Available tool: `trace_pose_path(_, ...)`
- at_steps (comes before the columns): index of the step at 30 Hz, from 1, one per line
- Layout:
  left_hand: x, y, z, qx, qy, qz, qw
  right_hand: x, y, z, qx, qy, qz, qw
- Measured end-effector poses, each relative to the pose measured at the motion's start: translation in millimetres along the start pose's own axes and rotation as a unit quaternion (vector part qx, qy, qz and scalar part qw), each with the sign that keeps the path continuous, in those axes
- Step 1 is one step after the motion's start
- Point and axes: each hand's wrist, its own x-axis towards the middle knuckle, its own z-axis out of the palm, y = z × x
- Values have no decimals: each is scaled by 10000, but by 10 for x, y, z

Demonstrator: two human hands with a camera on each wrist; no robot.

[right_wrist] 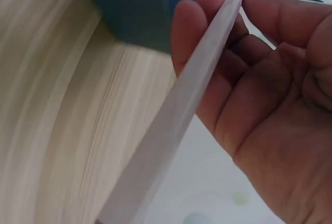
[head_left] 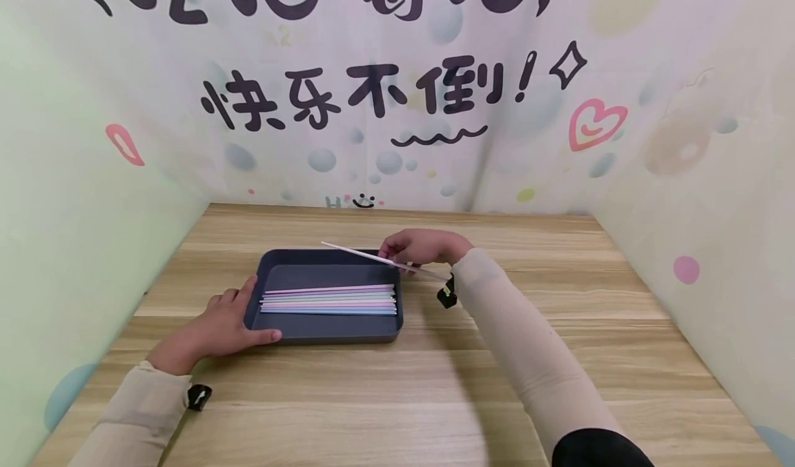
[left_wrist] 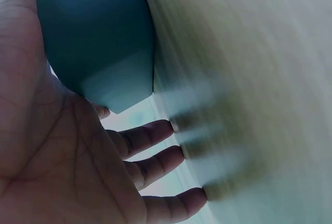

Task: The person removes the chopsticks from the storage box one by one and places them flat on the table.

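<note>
My right hand pinches a pale pinkish-white chopstick between thumb and fingertips, over the back right corner of a dark blue-grey tray. The chopstick slants, its thin end toward the back left and its thicker end toward my wrist. Up close in the right wrist view, the chopstick crosses in front of the curled fingers. Several pastel chopsticks lie side by side in the tray. With fingers extended, my left hand rests against the tray's left end, thumb along the near side.
A wood-grain table carries the tray. Behind it hangs a printed cloth with dark lettering, and pale side walls border the table left and right. Black wrist cameras are strapped at both wrists.
</note>
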Motion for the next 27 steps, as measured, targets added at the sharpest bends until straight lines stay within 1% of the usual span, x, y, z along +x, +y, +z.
trace_pose_path(4, 15, -21, 15, 32, 30, 47, 10000, -126, 138, -54, -9, -49, 113, 9999)
trace_pose_path(9, 21, -32, 23, 39, 31, 35, 10000, -282, 292, -99, 16, -207, 288, 9994)
trace_pose_path(14, 11, -18, 13, 31, 6, 15, 10000, -432, 451, -126, 317, -276, 497, 9979)
trace_pose_path(21, -7, 7, -9, 65, -19, -18, 10000, -552, 698, -154, 883, -283, 469, 9946)
trace_pose_path(27, -15, 25, -16, 30, -38, -40, 10000, -627, 806, -152, 962, -291, 562, 9934)
